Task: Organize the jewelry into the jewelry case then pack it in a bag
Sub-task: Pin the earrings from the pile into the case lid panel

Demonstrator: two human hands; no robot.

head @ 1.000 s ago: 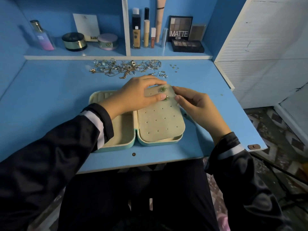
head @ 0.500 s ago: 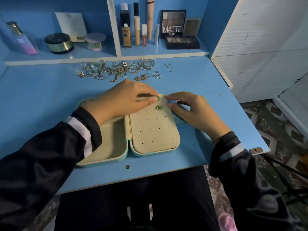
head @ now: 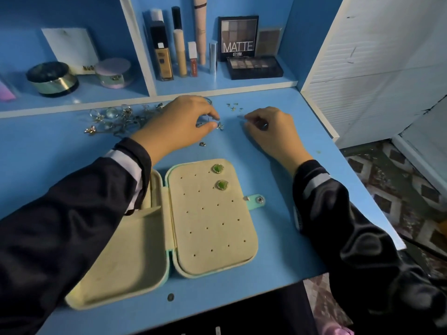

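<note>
Head view: the jewelry case (head: pixel 205 238) lies open on the blue desk (head: pixel 48 151).
Along the back edge, left of the middle, I see the jewelry pile (head: pixel 113 118). The left hand (head: pixel 179 124) lies on its right end, thumb and finger pinched together on a small silver piece (head: pixel 205 122). A tiny star earring (head: pixel 220 126) sits just beside the thumb. The case is near the front edge, and two green earrings (head: pixel 218 168) sit in the top right corner of its holed pad. The right hand (head: pixel 268 131) rests near the back right corner with fingers curled; I cannot tell if it holds anything.
</note>
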